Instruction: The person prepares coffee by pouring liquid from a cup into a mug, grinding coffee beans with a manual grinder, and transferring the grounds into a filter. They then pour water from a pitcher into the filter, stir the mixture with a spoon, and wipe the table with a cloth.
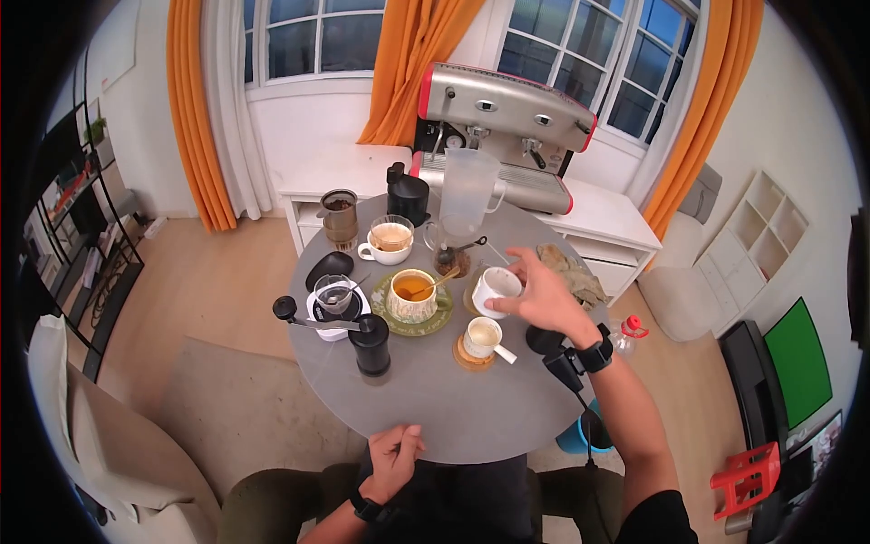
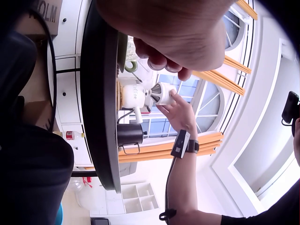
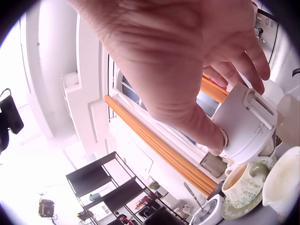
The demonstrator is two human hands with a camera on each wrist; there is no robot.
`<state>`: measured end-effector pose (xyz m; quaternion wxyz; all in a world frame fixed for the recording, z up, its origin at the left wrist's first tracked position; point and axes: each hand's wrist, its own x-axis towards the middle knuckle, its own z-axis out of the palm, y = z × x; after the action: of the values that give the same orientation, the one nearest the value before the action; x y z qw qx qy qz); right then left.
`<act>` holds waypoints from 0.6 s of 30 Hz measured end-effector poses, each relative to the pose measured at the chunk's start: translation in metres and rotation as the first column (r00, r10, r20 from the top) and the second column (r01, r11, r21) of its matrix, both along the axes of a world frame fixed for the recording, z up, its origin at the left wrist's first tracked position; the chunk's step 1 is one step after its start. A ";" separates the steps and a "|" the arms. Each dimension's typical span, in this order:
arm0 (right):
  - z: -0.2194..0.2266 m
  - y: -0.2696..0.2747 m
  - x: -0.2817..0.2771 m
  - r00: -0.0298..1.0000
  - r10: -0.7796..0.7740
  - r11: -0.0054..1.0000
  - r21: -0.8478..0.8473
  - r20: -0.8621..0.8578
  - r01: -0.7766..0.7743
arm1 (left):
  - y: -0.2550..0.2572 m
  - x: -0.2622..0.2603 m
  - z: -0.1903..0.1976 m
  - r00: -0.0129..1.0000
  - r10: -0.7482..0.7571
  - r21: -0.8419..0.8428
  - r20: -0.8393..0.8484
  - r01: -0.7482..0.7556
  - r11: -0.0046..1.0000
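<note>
My right hand (image 1: 549,299) reaches over the right side of the table. Its thumb and fingers grip a white cup-like vessel (image 1: 497,290) by the rim from opposite sides. In the right wrist view this vessel (image 3: 244,125) is tilted and has a squared handle. Nearer me, a white mug (image 1: 483,335) with a side handle stands on a cork coaster (image 1: 471,359); the left wrist view shows lettering on the mug (image 2: 133,95). At the table's front edge, my left hand (image 1: 395,461) hangs loosely curled with nothing in it.
A patterned cup (image 1: 412,304) of amber liquid stands on a green saucer (image 1: 382,319). Around it are a hand grinder (image 1: 370,346), a scale (image 1: 328,334), a white cup (image 1: 390,255), a clear pitcher (image 1: 468,190) and a crumpled cloth (image 1: 573,272). An espresso machine (image 1: 507,109) stands behind.
</note>
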<state>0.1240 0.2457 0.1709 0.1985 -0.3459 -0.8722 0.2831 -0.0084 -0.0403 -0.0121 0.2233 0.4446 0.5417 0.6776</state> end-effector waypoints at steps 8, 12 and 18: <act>-0.032 -0.020 0.008 0.992 0.045 0.999 -0.002 0.120 -0.045 | -0.001 -0.008 -0.014 0.993 0.095 0.068 0.063 -0.099 0.993; -0.031 -0.029 0.010 0.992 0.064 0.981 0.176 0.106 -0.083 | -0.005 -0.020 -0.012 0.987 0.150 0.055 0.064 -0.153 0.987; 0.011 -0.053 -0.030 0.966 0.145 0.982 0.149 -0.213 -0.115 | -0.009 -0.043 -0.021 0.915 0.307 0.005 0.262 -0.319 0.948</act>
<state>0.0943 0.1926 0.1822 0.2989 -0.2396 -0.8826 0.2727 -0.0511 -0.0489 -0.0333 0.1700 0.2653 0.5559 0.7692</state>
